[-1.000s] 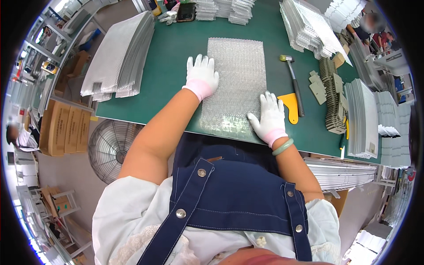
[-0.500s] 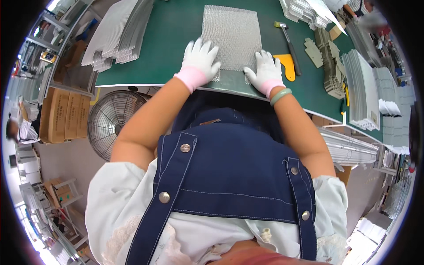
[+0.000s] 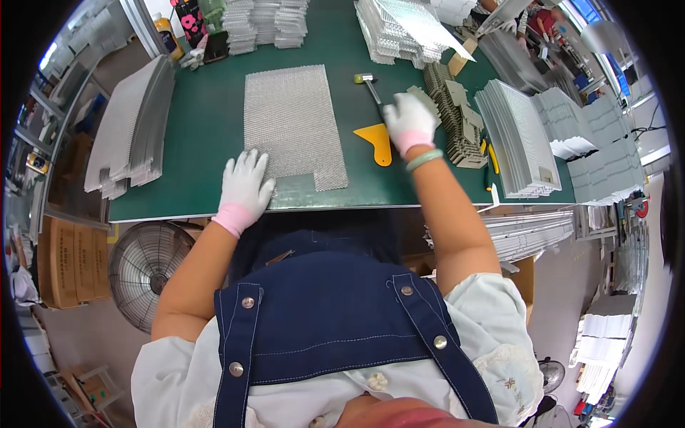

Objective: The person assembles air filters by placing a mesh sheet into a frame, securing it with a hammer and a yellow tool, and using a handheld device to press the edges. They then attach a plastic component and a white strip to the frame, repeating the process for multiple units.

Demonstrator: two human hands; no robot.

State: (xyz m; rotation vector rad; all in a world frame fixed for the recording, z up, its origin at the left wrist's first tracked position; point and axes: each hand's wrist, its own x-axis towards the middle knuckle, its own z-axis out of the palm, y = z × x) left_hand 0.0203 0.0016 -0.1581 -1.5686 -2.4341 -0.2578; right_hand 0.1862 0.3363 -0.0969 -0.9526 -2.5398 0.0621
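A silver mesh sheet (image 3: 292,118) with a notched near edge lies flat on the green tabletop. My gloved left hand (image 3: 245,187) rests with fingers apart at the sheet's near left corner. Over the handle of a hammer (image 3: 365,79) is my gloved right hand (image 3: 412,120), beside a loose grey-beige notched plate (image 3: 426,104). Its fingers are blurred, and whether they touch the handle or the plate is unclear. Just below that hand lies a yellow scraper (image 3: 380,145).
A row of grey-beige plates (image 3: 457,121) stands right of my right hand, with yellow-handled pliers (image 3: 491,158) beside it. Stacks of silver sheets stand at the left (image 3: 132,121), back (image 3: 396,32) and right (image 3: 515,139). A floor fan (image 3: 146,274) is below the table's left side.
My right hand has left the sheet's near right corner and moved right, over the hammer handle by the loose plate. My left hand stays at the sheet. The view has shifted.
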